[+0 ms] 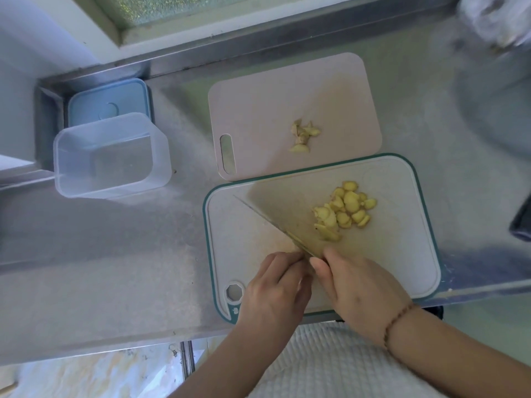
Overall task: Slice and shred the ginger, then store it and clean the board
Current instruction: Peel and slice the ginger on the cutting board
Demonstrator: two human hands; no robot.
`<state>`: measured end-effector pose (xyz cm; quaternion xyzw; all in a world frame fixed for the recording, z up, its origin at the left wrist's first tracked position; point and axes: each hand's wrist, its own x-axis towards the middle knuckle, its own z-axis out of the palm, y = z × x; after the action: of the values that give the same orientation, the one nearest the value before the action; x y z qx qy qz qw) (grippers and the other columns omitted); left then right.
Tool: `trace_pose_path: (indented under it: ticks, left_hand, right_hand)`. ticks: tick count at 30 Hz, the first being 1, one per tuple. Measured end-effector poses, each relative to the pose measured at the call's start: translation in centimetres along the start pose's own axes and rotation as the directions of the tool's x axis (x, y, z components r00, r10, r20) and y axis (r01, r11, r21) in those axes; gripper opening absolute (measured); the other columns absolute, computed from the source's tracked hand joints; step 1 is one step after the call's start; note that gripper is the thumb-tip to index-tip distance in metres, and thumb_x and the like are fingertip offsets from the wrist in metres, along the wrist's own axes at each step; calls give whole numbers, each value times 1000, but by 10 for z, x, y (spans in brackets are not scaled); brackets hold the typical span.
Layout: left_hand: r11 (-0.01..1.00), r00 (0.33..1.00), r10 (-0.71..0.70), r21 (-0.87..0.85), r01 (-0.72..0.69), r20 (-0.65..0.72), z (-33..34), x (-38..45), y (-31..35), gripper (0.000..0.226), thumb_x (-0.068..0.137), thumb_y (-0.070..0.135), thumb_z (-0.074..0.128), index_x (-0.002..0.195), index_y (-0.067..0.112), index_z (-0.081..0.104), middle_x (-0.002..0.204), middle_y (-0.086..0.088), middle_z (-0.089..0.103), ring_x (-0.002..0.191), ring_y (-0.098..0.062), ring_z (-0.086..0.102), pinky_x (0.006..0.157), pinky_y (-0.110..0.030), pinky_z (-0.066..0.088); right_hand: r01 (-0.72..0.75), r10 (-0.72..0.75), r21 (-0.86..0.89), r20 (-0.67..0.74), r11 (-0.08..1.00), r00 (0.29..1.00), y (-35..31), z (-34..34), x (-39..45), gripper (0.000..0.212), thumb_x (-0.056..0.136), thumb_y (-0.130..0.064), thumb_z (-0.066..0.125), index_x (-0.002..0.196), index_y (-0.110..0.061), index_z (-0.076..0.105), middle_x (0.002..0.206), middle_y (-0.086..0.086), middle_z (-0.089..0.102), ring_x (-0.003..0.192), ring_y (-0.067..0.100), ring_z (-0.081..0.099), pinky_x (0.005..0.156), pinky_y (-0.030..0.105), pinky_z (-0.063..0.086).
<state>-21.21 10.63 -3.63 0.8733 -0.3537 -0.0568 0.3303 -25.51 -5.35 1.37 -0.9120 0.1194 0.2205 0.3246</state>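
On top of the steel counter [120, 254] sit two cutting boards, a teal-rimmed one [402, 254] nearest the person and a pinkish one [273, 96] just behind it, edges touching or near enough. Off to the left there's a clear plastic tub [112, 156], open on top, with its blue lid [115, 99] lying flat right behind it. Then the knife [275, 216], big wide blade, angled across the teal-rimmed board with its tip pointing up-left. Right hand [362, 285] is wrapped around the handle end, fingers curled on it. Left hand [275, 288] is bunched up against the blade's near end, fingertips pinched down on something there, can't make out what. Ginger slices [344, 211] are piled on the teal-rimmed board just right of the blade, and a smaller heap of ginger scraps [303, 136] sits on the pinkish board.
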Motion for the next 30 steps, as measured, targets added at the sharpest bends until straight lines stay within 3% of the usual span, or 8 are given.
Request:
trace_pose_path:
  ticks: [3, 6, 9, 17, 30]
  left_hand:
    - [1000, 1000, 0, -6, 0, -1, -2, 0, 2, 13, 88, 16, 68, 97, 10, 76, 103, 0, 67, 90, -17, 66, 67, -30, 58]
    - [1000, 1000, 3, -1, -3, -8, -3, 0, 3, 12, 87, 13, 70, 98, 10, 73, 108, 1, 61, 91, -18, 64, 68, -31, 57]
    - [1000, 999, 23, -7, -23, -24, -2, 0, 2, 11, 85, 11, 74, 96, 9, 74, 108, -1, 63, 91, -18, 65, 68, -32, 57]
    - [999, 999, 31, 40, -31, -9, -3, 0, 2, 12, 87, 15, 66, 90, 9, 76, 95, 0, 69, 88, -16, 65, 68, -27, 56]
    - [999, 1000, 10, 36, -10, -18, -3, 1, 2, 6, 84, 12, 69, 85, 9, 74, 87, -1, 66, 82, -14, 61, 67, -18, 50]
  right_hand:
    - [-5, 10, 97, -54, 995, 999, 10, -6, 3, 48, 89, -59, 7, 82, -29, 43, 59, -5, 54, 52, 11, 53, 51, 30, 44]
    - [-30, 51, 167, -123, 985, 991, 20, -15, 1, 47, 89, -59, 16, 73, -27, 46, 51, -4, 52, 47, 12, 52, 49, 30, 41]
    - [25, -12, 137, -96, 990, 995, 12, -16, -8, 39, 91, -58, 18, 70, -31, 37, 47, -6, 46, 47, 14, 50, 43, 24, 33]
    - [71, -70, 14, -51, 997, 996, 0, -15, -34, 40, 90, -63, -1, 75, -40, 28, 51, -9, 41, 48, 11, 45, 43, 21, 26]
    - [69, -53, -151, 108, 986, 993, -7, -23, -31, 37, 82, -59, -9, 85, -35, 19, 61, -9, 43, 50, 10, 41, 44, 23, 26]
